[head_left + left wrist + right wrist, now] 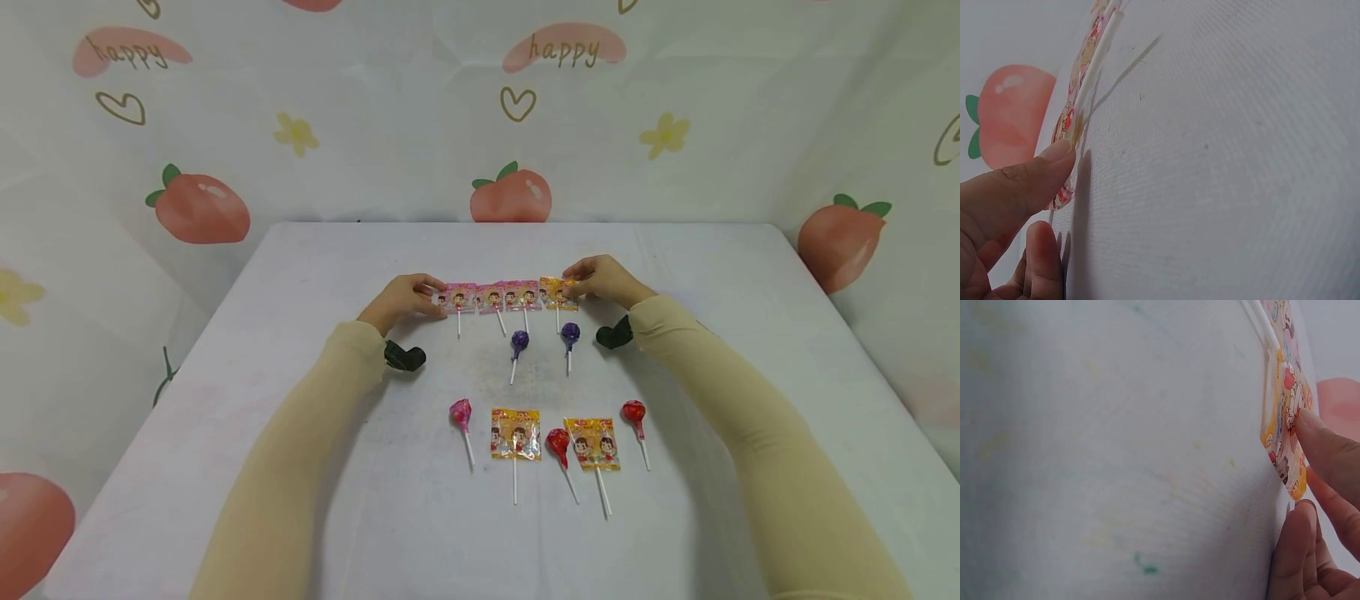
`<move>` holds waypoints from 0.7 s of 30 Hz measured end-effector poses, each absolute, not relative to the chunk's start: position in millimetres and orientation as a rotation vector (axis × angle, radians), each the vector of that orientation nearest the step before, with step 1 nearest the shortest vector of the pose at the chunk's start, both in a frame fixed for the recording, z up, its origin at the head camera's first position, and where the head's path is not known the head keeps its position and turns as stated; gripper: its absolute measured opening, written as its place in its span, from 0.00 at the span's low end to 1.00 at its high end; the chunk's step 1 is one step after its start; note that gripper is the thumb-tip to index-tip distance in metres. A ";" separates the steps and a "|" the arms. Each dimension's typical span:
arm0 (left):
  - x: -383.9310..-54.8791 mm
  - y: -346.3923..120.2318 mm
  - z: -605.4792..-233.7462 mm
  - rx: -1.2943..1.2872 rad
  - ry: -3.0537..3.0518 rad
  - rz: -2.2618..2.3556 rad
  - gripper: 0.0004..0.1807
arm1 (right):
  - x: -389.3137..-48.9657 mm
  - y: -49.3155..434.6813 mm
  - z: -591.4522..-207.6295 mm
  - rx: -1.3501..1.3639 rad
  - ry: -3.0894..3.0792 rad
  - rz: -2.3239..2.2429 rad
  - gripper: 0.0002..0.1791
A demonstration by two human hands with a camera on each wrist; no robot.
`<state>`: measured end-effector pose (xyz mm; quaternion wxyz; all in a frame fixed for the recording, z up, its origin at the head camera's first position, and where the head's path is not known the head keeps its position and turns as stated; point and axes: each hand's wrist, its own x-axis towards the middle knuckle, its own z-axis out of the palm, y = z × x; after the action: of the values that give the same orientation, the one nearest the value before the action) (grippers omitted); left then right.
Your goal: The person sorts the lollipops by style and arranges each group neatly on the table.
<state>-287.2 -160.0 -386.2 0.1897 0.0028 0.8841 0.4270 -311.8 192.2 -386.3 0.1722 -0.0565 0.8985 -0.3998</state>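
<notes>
A row of flat-wrapped lollipops lies across the far half of the table. My left hand [403,300] pinches the leftmost one, a pink-wrapped lollipop [460,297], at its outer edge. In the left wrist view its thumb [1029,184] lies over the wrapper. At the row's right end my right hand [609,280] pinches the orange-wrapped lollipop [553,292]; the thumb [1329,453] presses on the printed face in the right wrist view. Between them sit two more pink-wrapped lollipops [522,295]. All the white sticks in the row point toward me.
Two purple round lollipops [519,340] lie just nearer than the row. Closer still are a pink round lollipop [461,412], two red round lollipops [633,411] and two orange-wrapped lollipops [515,433]. A printed cloth backdrop [390,125] stands behind the white table [285,275].
</notes>
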 end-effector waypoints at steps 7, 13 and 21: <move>-286.2 -159.5 -385.7 -0.006 2.487 1.210 0.29 | -313.5 191.4 -387.2 -0.139 2.535 -1.144 0.23; -285.4 -159.2 -386.5 -0.028 2.469 1.252 0.28 | -313.0 194.4 -386.7 -0.155 2.526 -1.175 0.26; -285.4 -159.1 -388.0 -0.021 2.476 1.259 0.28 | -300.5 205.5 -363.8 -0.209 2.485 -1.390 0.28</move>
<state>-285.4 -159.1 -388.0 0.1809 -0.0076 0.8766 0.4459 -300.5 205.5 -363.8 0.1428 -0.0723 0.8616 -0.4818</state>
